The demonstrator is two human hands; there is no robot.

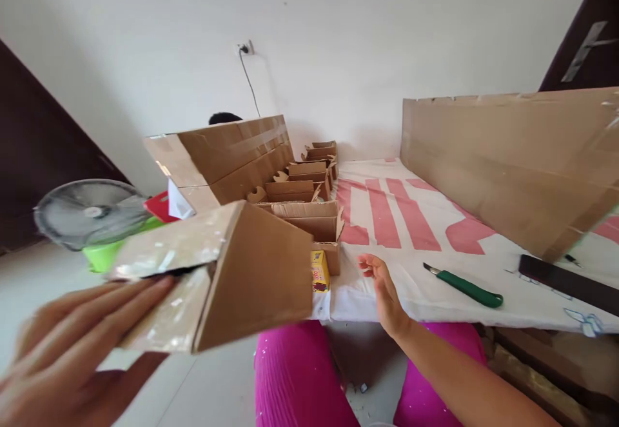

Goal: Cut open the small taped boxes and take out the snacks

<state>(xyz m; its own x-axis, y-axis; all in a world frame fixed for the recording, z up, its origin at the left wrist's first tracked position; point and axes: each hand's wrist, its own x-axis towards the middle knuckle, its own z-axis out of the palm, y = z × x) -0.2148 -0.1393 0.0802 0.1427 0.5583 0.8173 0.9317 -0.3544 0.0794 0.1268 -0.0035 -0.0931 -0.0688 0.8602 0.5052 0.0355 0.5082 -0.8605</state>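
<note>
My left hand (91,343) grips the taped end of a cardboard box (256,278), holding it up at the left, off the table's front edge. The box is tilted, and its inside is hidden from me. My right hand (384,295) hovers by the front edge with nothing in it, its fingers apart and slightly curled. To its right lies a green-handled utility knife (467,286), blade pointing left. A small yellow box (320,271) stands between the held box and my right hand.
Several open cardboard boxes (304,211) stand in a row toward the wall. Tall cardboard panels flank the table, one left (242,156), one right (498,162). A dark phone-like slab (570,282) lies front right. A fan (89,213) stands left.
</note>
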